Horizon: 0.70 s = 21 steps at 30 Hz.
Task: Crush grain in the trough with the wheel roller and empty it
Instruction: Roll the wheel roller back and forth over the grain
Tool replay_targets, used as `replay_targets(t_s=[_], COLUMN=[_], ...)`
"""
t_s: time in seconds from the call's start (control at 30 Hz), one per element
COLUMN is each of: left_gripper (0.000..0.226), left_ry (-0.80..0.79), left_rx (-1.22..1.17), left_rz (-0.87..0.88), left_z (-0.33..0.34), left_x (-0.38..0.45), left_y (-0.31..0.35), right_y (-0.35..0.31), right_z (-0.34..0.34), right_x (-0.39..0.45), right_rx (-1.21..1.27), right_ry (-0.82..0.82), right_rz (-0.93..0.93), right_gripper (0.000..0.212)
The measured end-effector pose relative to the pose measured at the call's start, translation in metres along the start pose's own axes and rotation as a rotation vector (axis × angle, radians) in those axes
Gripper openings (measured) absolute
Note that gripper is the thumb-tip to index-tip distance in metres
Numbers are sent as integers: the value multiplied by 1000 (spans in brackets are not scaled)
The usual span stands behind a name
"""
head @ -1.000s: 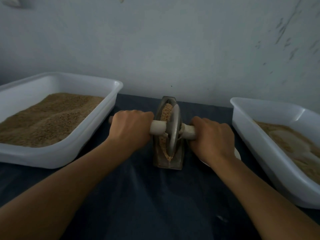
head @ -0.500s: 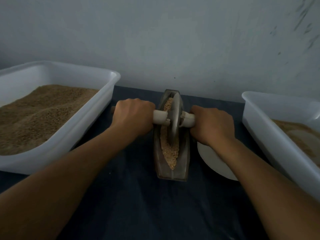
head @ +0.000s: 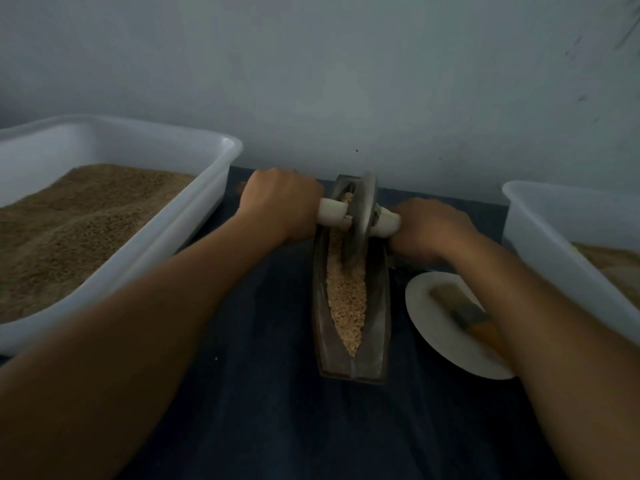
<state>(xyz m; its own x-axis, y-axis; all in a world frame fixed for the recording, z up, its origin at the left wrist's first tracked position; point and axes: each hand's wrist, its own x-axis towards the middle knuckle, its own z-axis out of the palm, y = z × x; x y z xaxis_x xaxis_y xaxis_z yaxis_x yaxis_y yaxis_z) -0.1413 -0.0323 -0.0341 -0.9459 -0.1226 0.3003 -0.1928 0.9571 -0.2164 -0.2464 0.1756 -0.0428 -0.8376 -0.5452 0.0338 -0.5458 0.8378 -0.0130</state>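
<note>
the narrow metal trough point(head: 351, 341) sits mid-table on the dark cloth, pale crushed grain point(head: 346, 299) lining its groove, wheel roller point(head: 362, 216) standing upright at the far end, left hand point(head: 280, 202) and right hand point(head: 429, 226) both curled tight round its white handles.

We see two bare forearms reaching in from the lower corners, no sleeves, cuffs or gloves anywhere along them. Our left hand point(head: 278, 202) and right hand point(head: 431, 228) carry no rings, and neither wrist wears a watch, band or bracelet.
</note>
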Motion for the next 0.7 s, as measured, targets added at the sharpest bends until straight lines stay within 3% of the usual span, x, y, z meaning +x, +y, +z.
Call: replay_targets(t_s=[0.27, 0.6, 0.7], left_gripper=[24, 27, 27], left_ry=[-15, -26, -33], left_rx=[-18, -58, -63], left_rz=[-19, 19, 24], left_z=[3, -3, -8], left_x=[-9, -42, -53], left_y=[2, 0, 1], right_y=[-2, -15, -20], right_z=[2, 22, 23], right_x=[-9, -61, -78], right_rx=[-40, -91, -117], right_ry=[96, 511, 569], right_rz=[-10, -30, -38], right_gripper=[12, 14, 16])
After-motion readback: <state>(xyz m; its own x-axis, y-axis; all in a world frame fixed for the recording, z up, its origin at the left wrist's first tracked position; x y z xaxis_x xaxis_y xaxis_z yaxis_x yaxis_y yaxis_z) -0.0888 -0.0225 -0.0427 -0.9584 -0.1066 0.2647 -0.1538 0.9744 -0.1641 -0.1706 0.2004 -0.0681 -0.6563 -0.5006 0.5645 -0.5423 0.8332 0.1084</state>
